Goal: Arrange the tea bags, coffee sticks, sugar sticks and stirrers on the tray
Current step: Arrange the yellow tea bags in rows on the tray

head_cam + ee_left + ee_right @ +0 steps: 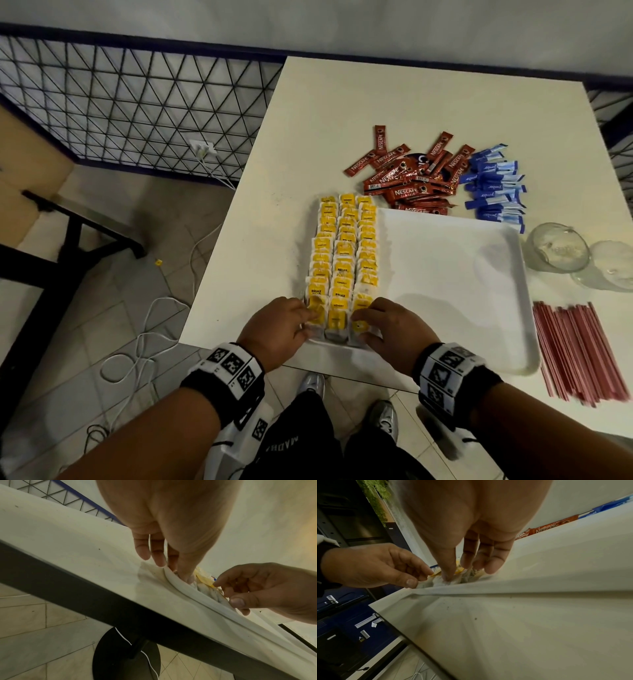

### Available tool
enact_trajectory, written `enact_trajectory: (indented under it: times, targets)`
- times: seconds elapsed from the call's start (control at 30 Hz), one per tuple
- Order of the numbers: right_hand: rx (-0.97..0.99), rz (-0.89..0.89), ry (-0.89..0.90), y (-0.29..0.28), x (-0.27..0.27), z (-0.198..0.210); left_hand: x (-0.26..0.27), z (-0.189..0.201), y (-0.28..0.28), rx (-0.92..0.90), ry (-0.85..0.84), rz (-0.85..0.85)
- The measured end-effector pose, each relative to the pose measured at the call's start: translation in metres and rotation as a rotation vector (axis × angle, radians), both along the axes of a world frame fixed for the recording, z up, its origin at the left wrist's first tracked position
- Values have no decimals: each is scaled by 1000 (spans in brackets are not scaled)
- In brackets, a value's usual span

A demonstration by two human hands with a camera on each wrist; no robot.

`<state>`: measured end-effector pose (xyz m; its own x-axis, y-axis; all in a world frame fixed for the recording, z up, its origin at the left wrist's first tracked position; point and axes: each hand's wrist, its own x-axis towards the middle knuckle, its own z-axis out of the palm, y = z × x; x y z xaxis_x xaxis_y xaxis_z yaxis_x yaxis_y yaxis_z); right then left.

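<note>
Your left hand (pixel 281 325) and right hand (pixel 387 329) sit at the tray's (pixel 445 246) near left corner, fingers loosely bent and pressing on the nearest tea bags (pixel 344 253), pinching nothing that I can make out; those bags fill three overlapping rows along the tray's left edge. Nudge too hard and I'd expect the thin paper sachets to slide and fan the rows out, or ride over the low smooth rim onto the desk (pixel 342 102). The glossy coffee sticks (pixel 407 178) and blue sugar sticks (pixel 493 188) lie heaped past the tray's far edge; the thin red stirrers (pixel 575 349) lie off its right edge and could roll.
</note>
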<state>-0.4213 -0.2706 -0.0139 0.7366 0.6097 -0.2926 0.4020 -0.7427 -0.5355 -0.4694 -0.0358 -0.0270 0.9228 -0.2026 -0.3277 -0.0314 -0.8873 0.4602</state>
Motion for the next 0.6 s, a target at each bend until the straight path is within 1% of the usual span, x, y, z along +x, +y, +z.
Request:
enact_trajectory:
  times: [0.17,0.27,0.43,0.5,0.6]
  targets:
    - [-54,-29,34,2,0,1,-3,1,-1,-28,-62,15]
    - [-71,-32,48,4,0,1,-1,2,-3,-3,-24,7]
    - [-91,-24,54,5,1,0,1,2,-2,-16,6,-3]
    - [-90,-34,50,5,0,2,2,10,-4,-63,-26,4]
    - [-39,-50,39,0,-3,8,12,27,-5,-157,-114,63]
